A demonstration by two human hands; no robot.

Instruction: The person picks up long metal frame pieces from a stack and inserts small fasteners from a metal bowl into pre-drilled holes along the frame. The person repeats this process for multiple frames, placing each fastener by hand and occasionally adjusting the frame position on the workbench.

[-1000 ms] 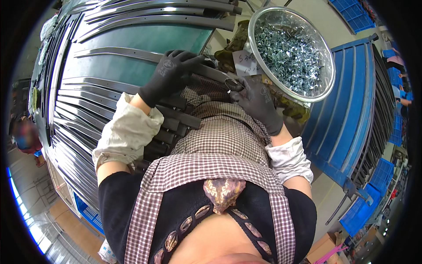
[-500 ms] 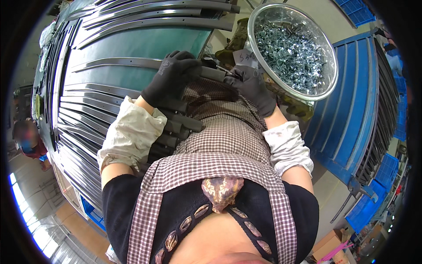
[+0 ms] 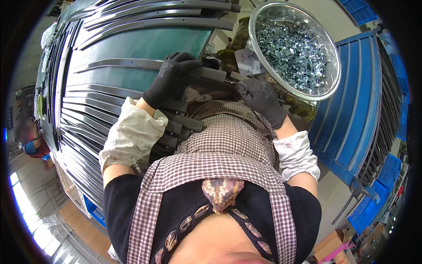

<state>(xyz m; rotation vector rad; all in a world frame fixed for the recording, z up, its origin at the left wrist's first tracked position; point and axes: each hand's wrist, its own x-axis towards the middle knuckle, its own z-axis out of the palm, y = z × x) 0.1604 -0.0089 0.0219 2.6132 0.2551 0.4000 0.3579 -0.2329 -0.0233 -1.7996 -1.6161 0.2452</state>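
In a dark glove, my left hand (image 3: 176, 75) is wrapped round a long dark trim strip (image 3: 125, 63) that lies across the green table surface (image 3: 145, 39). The strip's blunt end sticks out past my fingers, over my checked apron (image 3: 228, 132). My right hand (image 3: 263, 99), also gloved, is closed just right of that end. A thin metal rod-like tool (image 3: 231, 82) pokes from its fist toward the strip; most of it is hidden. Beyond my right hand, a metal bowl (image 3: 336, 70) holds many small shiny metal clips (image 3: 290, 53).
More dark strips (image 3: 88, 112) lie on the table beside my left forearm, and others (image 3: 162, 23) at its far side. A paper note (image 3: 247, 61) hangs by the bowl. To the right stands a blue ribbed metal cart (image 3: 347, 110). Another person (image 3: 34, 141) is at far left.
My right hand has drawn back right and toward me, away from the strip's end, and more of the paper note shows. My left hand keeps its grip on the strip.
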